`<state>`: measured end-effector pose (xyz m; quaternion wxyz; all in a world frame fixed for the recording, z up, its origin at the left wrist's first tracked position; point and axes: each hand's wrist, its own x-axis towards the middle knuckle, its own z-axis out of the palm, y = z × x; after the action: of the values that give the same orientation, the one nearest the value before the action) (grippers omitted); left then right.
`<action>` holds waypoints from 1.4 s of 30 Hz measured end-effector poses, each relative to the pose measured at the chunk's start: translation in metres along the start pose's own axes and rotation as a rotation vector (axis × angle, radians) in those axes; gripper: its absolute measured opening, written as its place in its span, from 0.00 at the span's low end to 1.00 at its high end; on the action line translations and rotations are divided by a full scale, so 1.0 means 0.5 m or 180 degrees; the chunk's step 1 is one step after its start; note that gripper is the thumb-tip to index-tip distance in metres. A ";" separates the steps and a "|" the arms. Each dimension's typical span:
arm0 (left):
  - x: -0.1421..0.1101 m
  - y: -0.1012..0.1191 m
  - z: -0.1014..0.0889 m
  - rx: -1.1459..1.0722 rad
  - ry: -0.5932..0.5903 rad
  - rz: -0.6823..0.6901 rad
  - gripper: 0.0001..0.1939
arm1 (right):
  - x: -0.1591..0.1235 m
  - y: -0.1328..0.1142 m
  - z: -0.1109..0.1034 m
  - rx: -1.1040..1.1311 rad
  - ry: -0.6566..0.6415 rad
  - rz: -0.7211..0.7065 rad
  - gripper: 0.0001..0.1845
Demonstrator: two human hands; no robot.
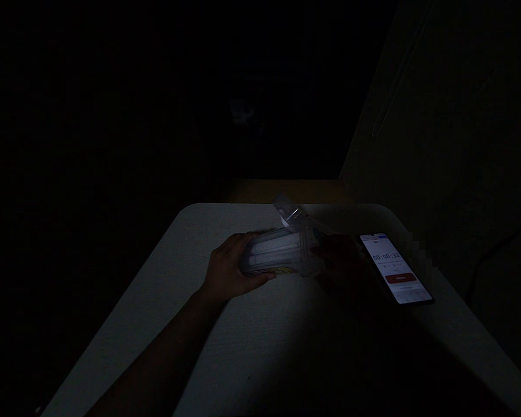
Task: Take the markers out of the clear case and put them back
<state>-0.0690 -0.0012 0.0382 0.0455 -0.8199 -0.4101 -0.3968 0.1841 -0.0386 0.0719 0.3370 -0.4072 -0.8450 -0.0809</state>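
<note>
- Gripping the clear plastic container [272,252], the left hand [226,270] curls round its left end, thumb along the near side.
- From that hand, the container lies toward 3 o'clock; its long axis runs roughly 9 to 3, tipped slightly toward 2.
- The right hand [339,258] sits in deep shadow by the container's 3 o'clock end, so each hand is near one end; whether its fingers pinch or spread, I cannot tell.
- A clear plastic piece [287,209] juts toward 12.
- The phone [397,269] lies farther toward 3 on the table [243,347].
</note>
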 end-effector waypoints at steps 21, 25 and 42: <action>-0.008 -0.011 0.005 -0.0115 -0.0011 -0.0049 0.37 | -0.014 0.026 -0.019 0.0224 0.0507 0.0723 0.07; -0.010 -0.014 0.006 -0.0080 0.0001 -0.0086 0.37 | -0.015 0.034 -0.024 0.0218 0.0626 0.0836 0.07; -0.019 -0.022 0.014 -0.0245 0.0101 -0.0300 0.36 | -0.021 0.059 -0.015 -0.0157 0.0208 0.0521 0.12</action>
<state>-0.0760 0.0029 0.0240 0.0017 -0.7945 -0.4320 -0.4269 0.2144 -0.0288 0.0669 0.3597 -0.4803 -0.7952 -0.0870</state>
